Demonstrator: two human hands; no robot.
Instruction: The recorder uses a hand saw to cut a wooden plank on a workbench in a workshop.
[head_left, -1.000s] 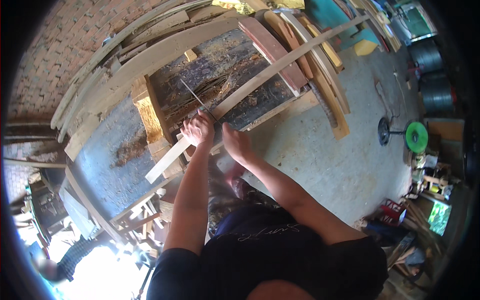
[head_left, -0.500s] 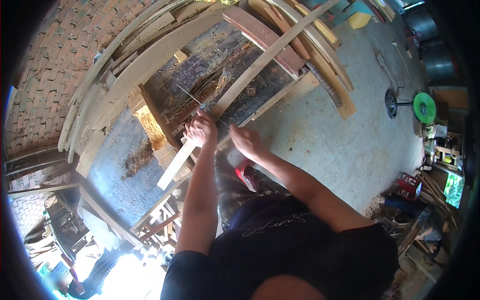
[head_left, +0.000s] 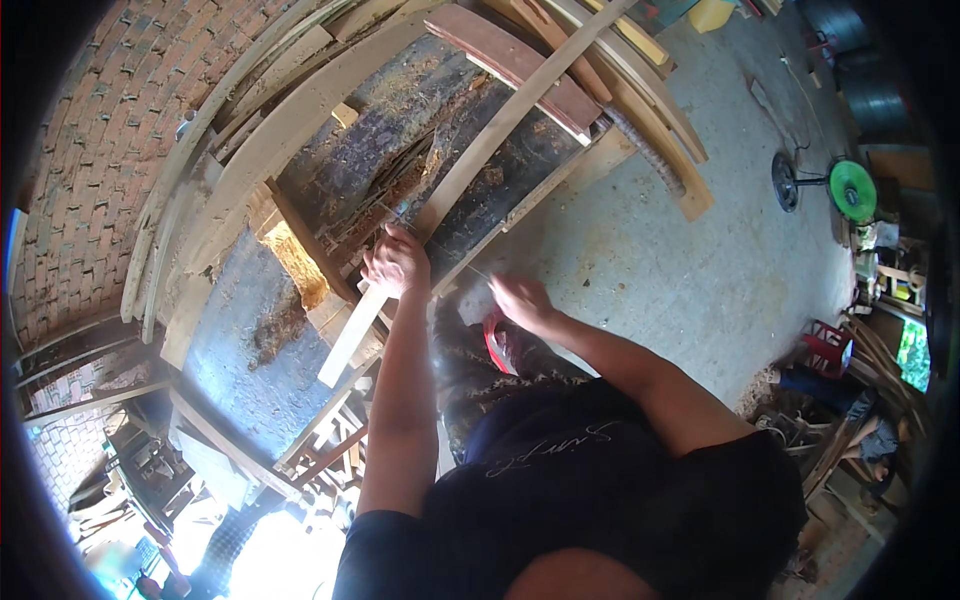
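On the bench [head_left: 228, 340], wood strip [head_left: 480, 153] slantwise | your left hand [head_left: 395, 262] curled tight over it | right hand [head_left: 522, 300] blurred by thin rod [head_left: 478, 271], grip unclear | best press firmly, stroke straight

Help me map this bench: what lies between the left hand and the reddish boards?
A long wooden strip runs from the left hand to the reddish boards, across the dark benchtop (head view).
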